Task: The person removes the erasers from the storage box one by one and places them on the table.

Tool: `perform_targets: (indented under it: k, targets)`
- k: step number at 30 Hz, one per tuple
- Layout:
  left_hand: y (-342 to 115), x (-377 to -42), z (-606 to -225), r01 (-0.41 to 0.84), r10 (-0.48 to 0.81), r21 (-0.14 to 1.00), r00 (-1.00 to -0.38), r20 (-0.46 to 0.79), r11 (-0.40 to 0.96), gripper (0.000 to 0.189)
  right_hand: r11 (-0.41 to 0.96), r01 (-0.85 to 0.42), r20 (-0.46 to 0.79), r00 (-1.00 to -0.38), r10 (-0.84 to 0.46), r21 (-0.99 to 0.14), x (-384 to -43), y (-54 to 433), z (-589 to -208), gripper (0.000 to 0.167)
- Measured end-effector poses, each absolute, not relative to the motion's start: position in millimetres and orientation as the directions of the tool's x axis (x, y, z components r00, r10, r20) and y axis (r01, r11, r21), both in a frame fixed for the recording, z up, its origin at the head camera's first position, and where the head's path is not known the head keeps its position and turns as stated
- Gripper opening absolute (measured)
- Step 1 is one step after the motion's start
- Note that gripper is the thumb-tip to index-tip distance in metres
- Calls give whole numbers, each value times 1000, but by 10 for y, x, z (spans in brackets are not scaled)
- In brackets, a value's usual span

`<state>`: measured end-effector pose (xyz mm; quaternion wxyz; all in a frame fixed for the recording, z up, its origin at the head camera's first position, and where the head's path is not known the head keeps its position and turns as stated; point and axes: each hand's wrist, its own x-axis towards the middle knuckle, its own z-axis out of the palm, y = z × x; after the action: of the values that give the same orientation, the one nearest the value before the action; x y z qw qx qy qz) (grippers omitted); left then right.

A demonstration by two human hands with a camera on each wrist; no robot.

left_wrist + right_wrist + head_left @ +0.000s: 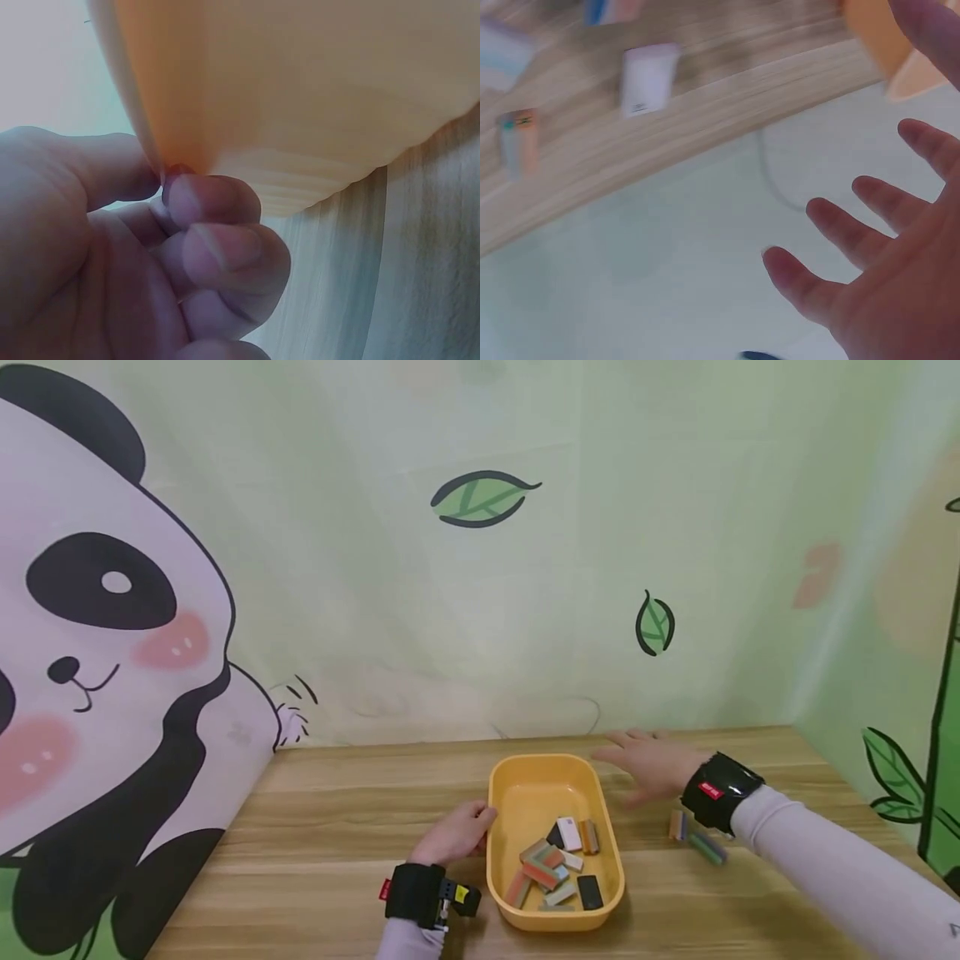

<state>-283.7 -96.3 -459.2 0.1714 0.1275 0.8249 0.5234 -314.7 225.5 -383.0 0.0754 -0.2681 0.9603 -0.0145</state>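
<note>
A yellow plastic bin point(543, 797) stands on the table, with several small eraser-like blocks lying in its near half. Among them are a white block point(569, 833), a black block point(589, 892) and a red-and-green striped one point(542, 872). My left hand point(453, 835) pinches the bin's left rim; in the left wrist view the thumb and curled fingers point(232, 247) meet at the bin's edge point(142, 112). Beyond the bin's far right corner, my right hand point(656, 764) is held with fingers spread, holding nothing.
Right of the bin, partly under the right wrist, lie a green striped block point(707, 848) and an orange one point(677, 825). The right wrist view shows a blurred white block point(649, 79) on the table. A printed fabric backdrop point(360, 568) rises behind the table's far edge.
</note>
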Motion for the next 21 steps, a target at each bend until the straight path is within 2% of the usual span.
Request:
perform_targets:
  k: [3,11,14,21]
  targets:
    - [-971,-2836,-4598,25,389,909,-908,-153,417,32,835,-546,-103,-828,-551,-71,-3138,2175,-3797,74]
    - [-990,-2830,-4618,49,388,895,-911,-142,444,33,817,-577,46,-815,-577,10,-3169,2104,-3670,66]
    - [-998,-2823,-4613,49,390,894,-910,-145,446,33,803,-596,18,-803,-596,-18,-3093,2050,-3632,63]
    - [-999,-2843,-4589,46,381,881,-911,-156,471,34,724,-686,-71,-721,-690,-68,-2807,1841,-3737,54]
